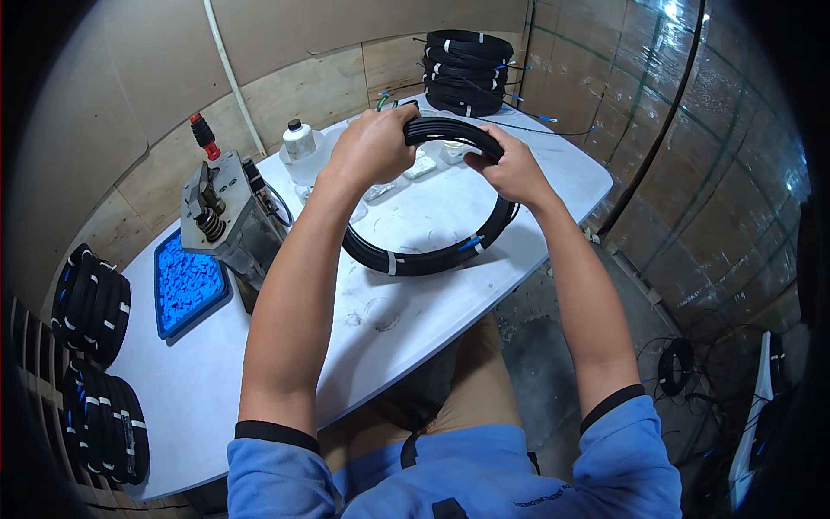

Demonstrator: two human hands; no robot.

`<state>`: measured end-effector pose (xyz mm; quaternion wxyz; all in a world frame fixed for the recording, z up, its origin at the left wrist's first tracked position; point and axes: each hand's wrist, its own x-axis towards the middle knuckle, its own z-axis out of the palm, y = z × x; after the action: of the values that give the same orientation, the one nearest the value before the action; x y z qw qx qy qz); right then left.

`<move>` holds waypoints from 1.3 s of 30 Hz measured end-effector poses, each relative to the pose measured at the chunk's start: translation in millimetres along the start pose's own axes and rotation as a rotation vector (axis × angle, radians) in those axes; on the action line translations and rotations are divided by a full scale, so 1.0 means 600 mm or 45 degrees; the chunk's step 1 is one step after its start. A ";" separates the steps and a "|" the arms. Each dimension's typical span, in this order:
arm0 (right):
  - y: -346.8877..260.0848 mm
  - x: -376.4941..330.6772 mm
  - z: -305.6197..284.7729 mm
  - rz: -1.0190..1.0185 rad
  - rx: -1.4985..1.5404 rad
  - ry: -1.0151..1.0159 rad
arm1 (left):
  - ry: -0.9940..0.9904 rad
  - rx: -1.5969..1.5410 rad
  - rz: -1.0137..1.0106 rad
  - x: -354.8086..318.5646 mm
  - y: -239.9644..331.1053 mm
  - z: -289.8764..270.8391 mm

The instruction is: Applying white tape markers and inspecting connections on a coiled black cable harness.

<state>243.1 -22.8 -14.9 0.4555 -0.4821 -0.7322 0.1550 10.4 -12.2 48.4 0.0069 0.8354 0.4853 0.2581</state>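
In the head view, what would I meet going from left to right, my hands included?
Stacked black coils, blue tray, white bottle, left hand, right hand, small loose coil. The held coil overlaps both hands, so I've left it out.

- My left hand [372,147] is bare and curled in a grip, its back turned up toward me.
- My right hand [512,171] grips too, just beside the left and a little lower in view, with a gap between the 2.
- My right thumb [475,162] points toward my left hand; most of the fingers curl out of sight.
- My left forearm [298,294] and right forearm [592,294] slant inward, closest together at the hands.
- My 2 arms reach forward, well apart below the wrists.
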 end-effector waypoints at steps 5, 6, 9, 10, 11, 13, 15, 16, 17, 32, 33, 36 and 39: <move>-0.011 -0.001 -0.007 0.085 -0.070 -0.087 | -0.003 0.019 -0.030 0.000 0.005 -0.002; -0.010 0.000 -0.007 0.087 -0.070 -0.096 | -0.002 0.019 -0.029 0.002 0.004 -0.002; -0.002 0.001 -0.005 0.050 -0.006 -0.070 | -0.013 0.025 -0.019 0.004 0.001 0.001; 0.004 0.001 -0.002 0.051 -0.007 -0.068 | -0.005 0.019 -0.020 0.005 0.001 0.002; 0.008 0.001 0.002 0.024 0.041 -0.028 | 0.001 0.014 -0.022 0.005 0.001 0.001; 0.016 0.002 0.003 -0.003 0.088 0.013 | -0.014 0.018 -0.015 0.004 0.004 0.000; 0.007 0.003 0.000 0.037 -0.011 -0.004 | -0.024 0.025 -0.012 0.004 0.003 -0.002; 0.003 0.003 -0.004 0.034 -0.011 -0.003 | -0.020 0.029 -0.003 0.005 0.002 0.000; -0.008 0.002 -0.009 0.059 -0.065 -0.032 | -0.017 0.032 0.006 0.005 0.002 -0.001; -0.015 0.001 0.002 0.023 -0.137 0.002 | 0.044 -0.038 0.000 -0.012 -0.005 -0.002; -0.020 0.001 0.003 0.056 -0.155 -0.018 | 0.047 -0.037 -0.004 -0.013 -0.008 -0.002; -0.017 0.003 0.008 0.026 -0.108 0.003 | 0.049 -0.025 0.001 -0.014 -0.011 -0.002; -0.018 0.002 0.009 0.023 -0.081 0.013 | 0.041 -0.013 -0.003 -0.014 -0.014 -0.002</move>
<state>232.3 -25.9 -10.0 0.4422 -0.5036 -0.7301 0.1332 -0.2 -14.6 43.7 0.0037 0.8304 0.4851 0.2741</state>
